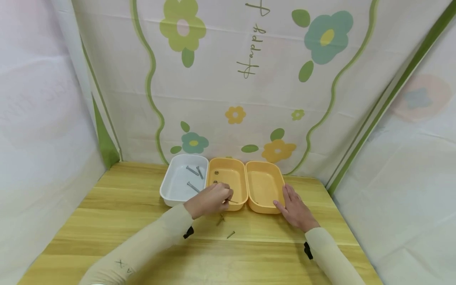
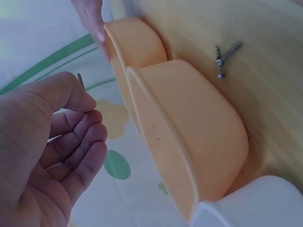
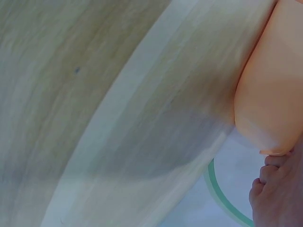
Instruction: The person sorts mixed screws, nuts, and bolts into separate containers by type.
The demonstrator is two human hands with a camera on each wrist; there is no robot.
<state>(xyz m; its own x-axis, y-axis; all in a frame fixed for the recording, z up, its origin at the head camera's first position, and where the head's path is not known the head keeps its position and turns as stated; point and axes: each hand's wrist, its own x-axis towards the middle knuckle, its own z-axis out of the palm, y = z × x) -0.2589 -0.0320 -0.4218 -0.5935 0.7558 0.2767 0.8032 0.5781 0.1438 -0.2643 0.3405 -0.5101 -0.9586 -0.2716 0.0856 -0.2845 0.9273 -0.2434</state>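
Note:
My left hand [image 1: 211,198] is over the front of the middle orange tray [image 1: 238,174]. Between thumb and forefinger it pinches a small screw [image 2: 81,81], whose threaded end sticks out; the other fingers are loosely bent. Along the right orange tray [image 1: 265,168], my right hand [image 1: 297,209] rests at the front right corner, fingers lying on the side rim and thumb at the front. On the table just before the middle tray lie crossed screws [image 1: 221,219], with one more screw [image 1: 230,234] a little nearer.
A white tray [image 1: 173,178] on the left holds several silver bolts [image 1: 192,171]. Small nuts [image 1: 216,172] sit in the middle tray. All three trays stand side by side at the back of the wooden table [image 1: 263,253], against a flowered cloth [image 1: 213,87].

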